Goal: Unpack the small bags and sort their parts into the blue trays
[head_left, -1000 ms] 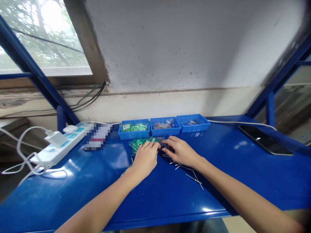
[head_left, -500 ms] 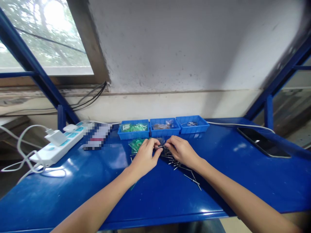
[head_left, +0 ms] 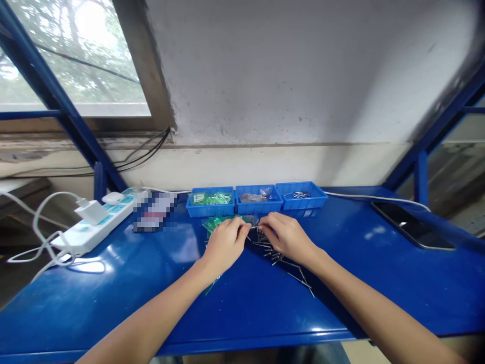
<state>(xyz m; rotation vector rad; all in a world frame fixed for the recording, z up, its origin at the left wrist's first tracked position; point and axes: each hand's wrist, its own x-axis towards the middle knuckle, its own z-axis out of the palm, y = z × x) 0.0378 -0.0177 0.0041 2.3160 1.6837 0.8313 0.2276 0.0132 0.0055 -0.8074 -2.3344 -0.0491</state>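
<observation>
My left hand [head_left: 228, 241] is closed in a pinch, thumb against the fingers, on one end of a thin metal pin [head_left: 253, 227]. The fingertips of my right hand [head_left: 285, 235] are pinched at the pin's other end. Both hands are above the blue table, just in front of the trays. Loose metal pins [head_left: 273, 253] lie in a scattered heap under and beside my right hand. Green plastic bags [head_left: 212, 222] lie behind my left hand, partly covered by it. A clear bag [head_left: 250, 219] shows behind the fingertips.
Three blue trays stand in a row: the left tray [head_left: 211, 209] holds green bags, the middle tray [head_left: 259, 206] clear bags, the right tray [head_left: 306, 202] metal pins. A power strip [head_left: 94, 230] with white cables is at left, a phone [head_left: 411, 224] at right.
The fingers of my left hand have turned downward and closed further. The thin pin now spans the gap between both hands. My right hand has barely moved; the view has shifted slightly.
</observation>
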